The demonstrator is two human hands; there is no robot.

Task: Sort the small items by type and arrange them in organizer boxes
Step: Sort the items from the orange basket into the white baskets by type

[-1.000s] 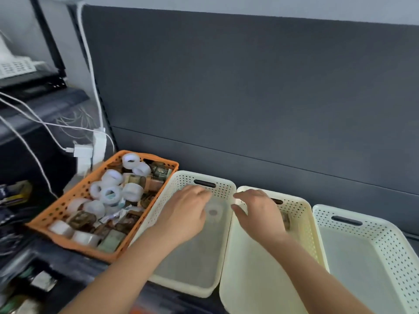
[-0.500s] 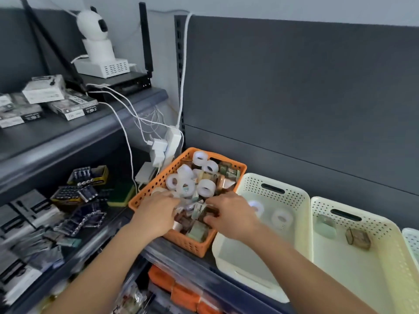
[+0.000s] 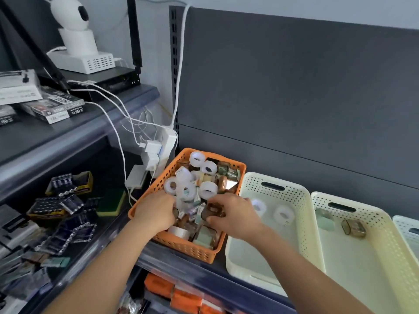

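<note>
An orange basket [image 3: 181, 248] on the shelf holds several white tape rolls [image 3: 207, 189] mixed with small brown and green boxed items. Both my hands are inside its near half. My right hand [image 3: 231, 215] pinches a small brown clear box [image 3: 212, 213]. My left hand [image 3: 156, 211] is curled down among the items, and what its fingers hold is hidden. To the right, a cream organizer box [image 3: 301, 223] holds two tape rolls [image 3: 283, 214]. The cream box [image 3: 385, 257] beside it holds a brown box [image 3: 353, 227] and a green one [image 3: 325, 219].
A third cream box [image 3: 408, 230] shows at the right edge. Left of the basket hang a white power strip [image 3: 166, 146] and cables. The left shelves hold battery packs [image 3: 68, 186], a white camera [image 3: 72, 23] and boxes. Orange packs [image 3: 181, 295] lie on the shelf below.
My hands left the cream boxes and went left into the orange basket. Tape rolls and two small boxes now lie in the cream boxes. My right hand has taken a brown box.
</note>
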